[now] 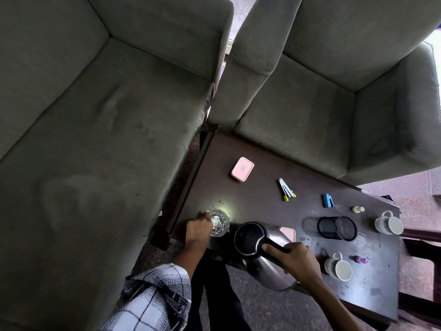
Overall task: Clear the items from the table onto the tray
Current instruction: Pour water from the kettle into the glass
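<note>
On the dark wooden table, my right hand grips the black handle of a steel kettle near the front edge. My left hand holds a clear glass at the table's left corner, fingers round its rim. Further back lie a pink box, a nail clipper and a blue stapler. To the right are a black mesh pen holder, two mugs, a small white bottle and a purple bottle. No tray is in view.
Two grey armchairs stand close behind the table's far and left edges. Behind the kettle, a second pink box is partly hidden. Carpeted floor shows at the right.
</note>
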Motion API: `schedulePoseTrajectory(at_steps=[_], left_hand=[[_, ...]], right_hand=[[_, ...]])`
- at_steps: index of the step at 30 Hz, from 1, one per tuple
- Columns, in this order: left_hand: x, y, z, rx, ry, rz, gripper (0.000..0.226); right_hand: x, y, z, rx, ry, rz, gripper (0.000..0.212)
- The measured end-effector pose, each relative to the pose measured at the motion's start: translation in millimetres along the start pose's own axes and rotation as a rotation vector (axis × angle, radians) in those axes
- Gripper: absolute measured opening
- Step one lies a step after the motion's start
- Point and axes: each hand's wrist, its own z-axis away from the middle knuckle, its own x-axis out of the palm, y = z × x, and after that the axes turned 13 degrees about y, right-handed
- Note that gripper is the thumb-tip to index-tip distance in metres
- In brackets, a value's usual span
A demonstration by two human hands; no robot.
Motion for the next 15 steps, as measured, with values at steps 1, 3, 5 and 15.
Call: schedulePoseTrajectory(at_steps=[1, 3, 5, 15], left_hand=[[-0.4, 0.1, 0.1, 0.001, 0.0, -0.003, 0.047], [-1.5, 0.3, 0.7, 0.005, -0.003, -0.005, 0.048], [-1.4, 0.3, 1.2, 0.003, -0.001, 0.0, 0.049], [-3.2, 0.7, 0.9, -0.004, -0.012, 0.006, 0.049]], right_hand=[[-0.4, -0.3, 0.0, -0.003, -0.002, 0.002, 0.066], [-1.0, -1.0, 0.3, -0.009, -0.005, 0.015, 0.066], [-1.4, -1.1, 0.3, -0.015, -0.007, 0.025, 0.065], [1.2, -0.2, 1.2, -0.002, 0.005, 0.011, 0.069]])
